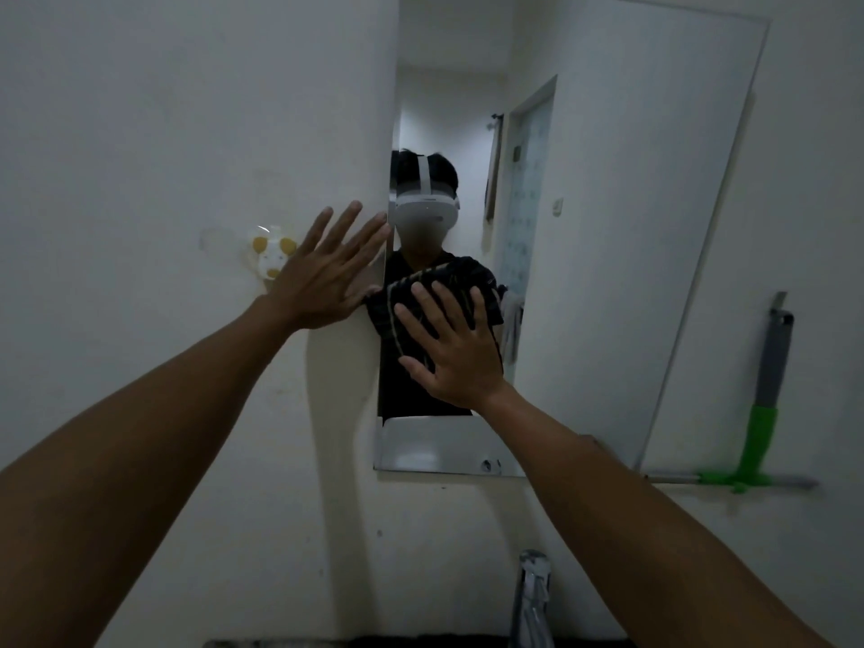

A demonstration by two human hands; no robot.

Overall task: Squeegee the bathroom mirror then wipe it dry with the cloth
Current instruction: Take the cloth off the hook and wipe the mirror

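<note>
The bathroom mirror (608,226) hangs on the white wall, tall and frameless. My right hand (451,348) presses a dark striped cloth (449,282) flat against the mirror's lower left area, fingers spread over it. My left hand (322,268) lies flat on the wall beside the mirror's left edge, fingers apart, fingertips reaching the edge, holding nothing. A squeegee (762,413) with a grey and green handle leans upright against the wall to the right of the mirror, blade down.
A small white and yellow wall hook (271,259) sticks to the wall under my left hand. A chrome tap (530,596) stands below the mirror at the bottom edge. The mirror reflects a person wearing a headset and a doorway.
</note>
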